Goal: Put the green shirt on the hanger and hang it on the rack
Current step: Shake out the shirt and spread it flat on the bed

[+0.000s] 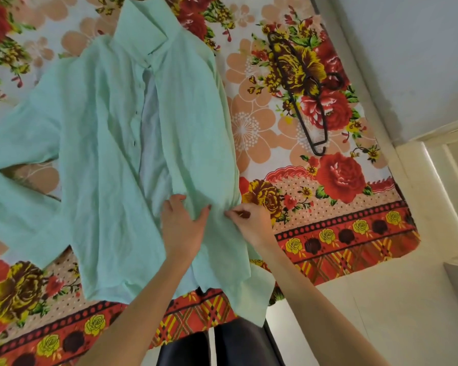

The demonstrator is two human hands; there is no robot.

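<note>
A mint-green shirt (pixel 101 143) lies spread face up on a flowered bed sheet (pixel 328 207), collar at the top, front partly unbuttoned. My left hand (pixel 181 225) rests on the shirt's right front panel with its fingers curled over the open edge. My right hand (pixel 249 221) pinches the fabric at the shirt's right side seam. A dark hanger (pixel 299 85) lies on the sheet to the right of the shirt, hook pointing right, apart from both hands.
The sheet's near edge runs along the bottom, with my dark trousers (pixel 222 347) below it. A pale wall (pixel 407 48) borders the bed on the right, and a white door frame (pixel 434 165) stands at the right edge. No rack is in view.
</note>
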